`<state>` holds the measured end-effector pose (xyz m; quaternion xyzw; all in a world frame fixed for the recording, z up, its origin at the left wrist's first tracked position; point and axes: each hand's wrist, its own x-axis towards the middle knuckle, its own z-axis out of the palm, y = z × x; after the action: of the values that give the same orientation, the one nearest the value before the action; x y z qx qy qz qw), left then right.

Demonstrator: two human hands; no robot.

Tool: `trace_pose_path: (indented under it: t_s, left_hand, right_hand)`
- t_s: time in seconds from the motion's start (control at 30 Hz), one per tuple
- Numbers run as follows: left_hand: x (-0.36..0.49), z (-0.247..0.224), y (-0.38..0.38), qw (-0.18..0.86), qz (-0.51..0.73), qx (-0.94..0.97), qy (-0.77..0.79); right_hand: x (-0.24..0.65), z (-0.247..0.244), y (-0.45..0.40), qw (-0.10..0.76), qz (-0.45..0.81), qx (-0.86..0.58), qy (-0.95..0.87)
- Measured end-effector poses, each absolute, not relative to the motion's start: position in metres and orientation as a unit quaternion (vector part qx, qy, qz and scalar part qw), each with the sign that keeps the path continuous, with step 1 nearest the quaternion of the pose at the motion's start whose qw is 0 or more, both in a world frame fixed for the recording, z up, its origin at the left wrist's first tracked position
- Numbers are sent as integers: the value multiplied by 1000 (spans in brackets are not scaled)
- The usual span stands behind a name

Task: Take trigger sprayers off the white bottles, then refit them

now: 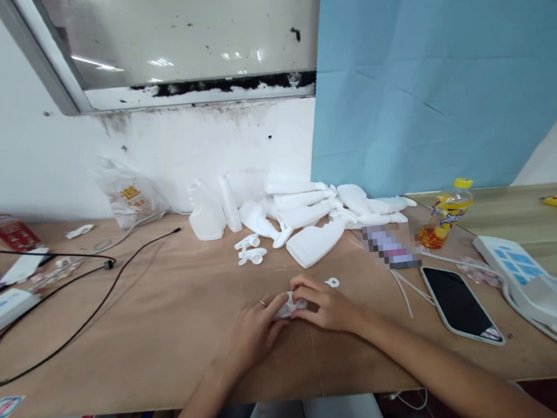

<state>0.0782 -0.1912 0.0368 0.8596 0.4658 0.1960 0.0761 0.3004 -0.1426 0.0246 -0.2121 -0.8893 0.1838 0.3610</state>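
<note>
Between both hands, low over the brown-covered table, is a small white plastic part [286, 310], partly hidden by the fingers. My left hand [259, 324], with a ring on one finger, grips its left side. From the right, my right hand [322, 304] pinches the same part with thumb and fingertips. Just beyond the right hand lies a small white ring-shaped piece [332, 282]. Several small white plastic pieces [252, 255] sit farther back, left of centre. Behind them is a pile of white plastic bottle-shaped pieces [305, 223], most lying flat, with one bottle [205, 210] upright at the left.
To the right are a phone [463, 305], a power strip [528, 281] with cables, and a drink bottle [445, 213] with a yellow cap. At left, a black cable [93, 310] curls near another power strip [1, 314]. A plastic bag [128, 192] stands by the wall.
</note>
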Motion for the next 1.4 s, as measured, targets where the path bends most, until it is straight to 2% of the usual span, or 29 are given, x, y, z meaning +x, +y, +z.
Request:
trace_pose_path:
  t_s: [0.27,0.33,0.4,0.47,0.53,0.63,0.7,0.87,1.07,1.17,1.27,1.4]
  left_hand:
    - [77,27,-188,67,193,873,443]
    - [77,26,-188,64,187,873,446]
    - [76,23,-187,61,185,873,446]
    - [77,19,-187,55,188,876,441]
    - [77,17,-187,46,195,878,435]
    - [77,15,-188,48,208,876,432]
    - [76,14,-189,56,218,870,438]
    - [73,12,-190,87,229,855,458]
    - [76,18,-193,79,235,863,440]
    - [79,21,-195,83,236,860,444]
    - [82,22,-197,87,238,857,449]
    - [84,21,-197,89,237,851,460]
  right_hand:
    - [304,36,-136,369,203,-197,-885]
    - [316,42,-125,380,205,-245,-868]
    - [335,49,-109,374,160,-362,-839]
    - [360,54,-94,306,49,-515,-799]
    - [382,56,-84,193,-57,-659,-724]
    - [403,54,-78,46,-79,-761,-642]
    - [406,52,-77,9,-57,-768,-638]
    - [400,51,-76,17,-41,-743,-668]
    - [403,55,-74,75,-60,-732,-674]
    - [411,59,-71,237,-39,-675,-698]
    - [416,65,-69,412,67,-554,-721]
    - [407,73,-74,509,264,-463,-676]
